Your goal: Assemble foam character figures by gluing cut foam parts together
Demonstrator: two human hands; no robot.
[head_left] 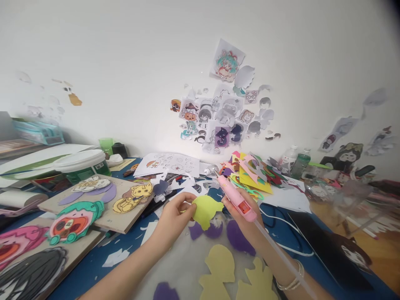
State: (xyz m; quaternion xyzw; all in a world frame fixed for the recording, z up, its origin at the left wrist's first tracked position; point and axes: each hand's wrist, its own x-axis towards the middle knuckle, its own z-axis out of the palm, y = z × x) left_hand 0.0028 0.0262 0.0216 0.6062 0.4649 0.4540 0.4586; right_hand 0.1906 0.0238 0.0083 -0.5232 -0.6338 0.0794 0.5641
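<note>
My left hand (179, 210) pinches the left edge of a lime-green cut-out (206, 209), a thin sheet with a wavy outline, held up off the work surface. My right hand (246, 216) is closed around a pink pen-shaped electric tool (234, 196) with a red switch or window; its thin tip points up and away, and a pale cord or stick runs from its rear. Right-hand fingertips meet the cut-out's right edge. Below lie a purple cut-out (240, 237) and pale yellow cut-outs (220, 266) on a greyish translucent mat (178, 258).
Boards (125, 225) with coloured character cut-outs stand at left, near a white-lidded tub (81, 160). Coloured sheet scraps (253, 166) and green-handled scissors (254, 192) are heaped behind the hands. White cable (290, 250) loops at right beside a black panel (325, 246). Drawings cover the wall.
</note>
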